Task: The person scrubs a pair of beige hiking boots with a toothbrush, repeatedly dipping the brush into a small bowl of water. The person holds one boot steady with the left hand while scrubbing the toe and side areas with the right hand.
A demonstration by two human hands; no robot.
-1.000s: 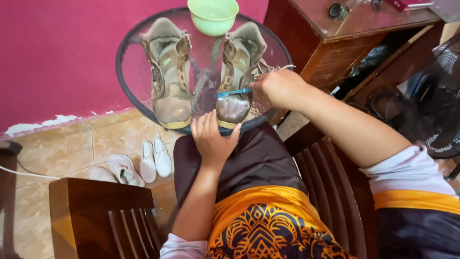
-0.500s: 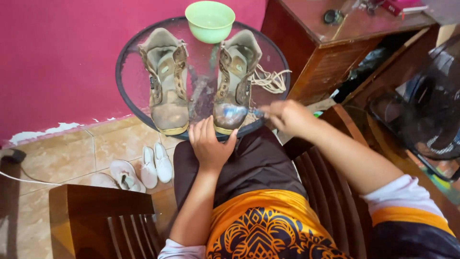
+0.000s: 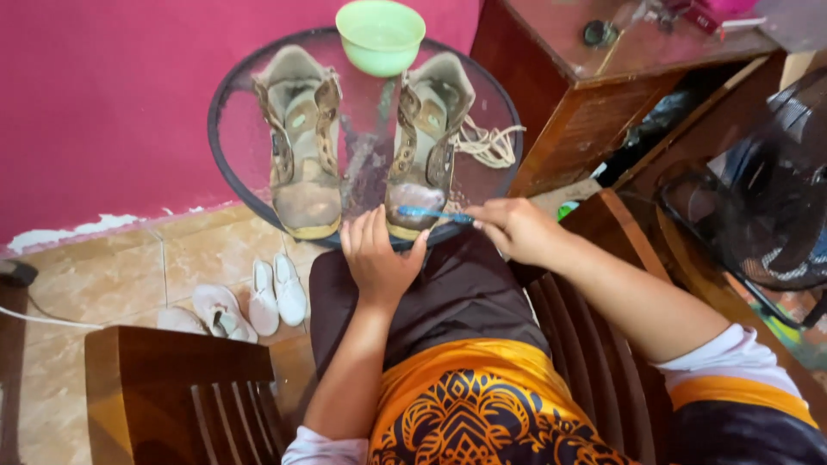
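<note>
- Here the right hand (image 3: 517, 231) pinches the handle of a blue toothbrush (image 3: 435, 213), whose head lies across the toe of the right-hand boot (image 3: 424, 142).
- The left hand (image 3: 377, 257), fingers together and slightly curled, presses against that toe at the near rim of the round glass table (image 3: 233, 103), steadying the boot.
- Done well, I judge, the scrubbing wants short strokes with light pressure, while the left hand keeps the boot from sliding on the slick glass.
- Both boots look like worn tan suede or leather, dusty, tongues pulled open; the other boot (image 3: 301, 146) stands just beyond the left hand.
- Loose pale laces (image 3: 491, 142) lie coiled beyond the right hand.
- A smooth green bowl (image 3: 380, 34) sits past both boots, at the far rim.
- Gritty smears dull the glass between the boots.
</note>
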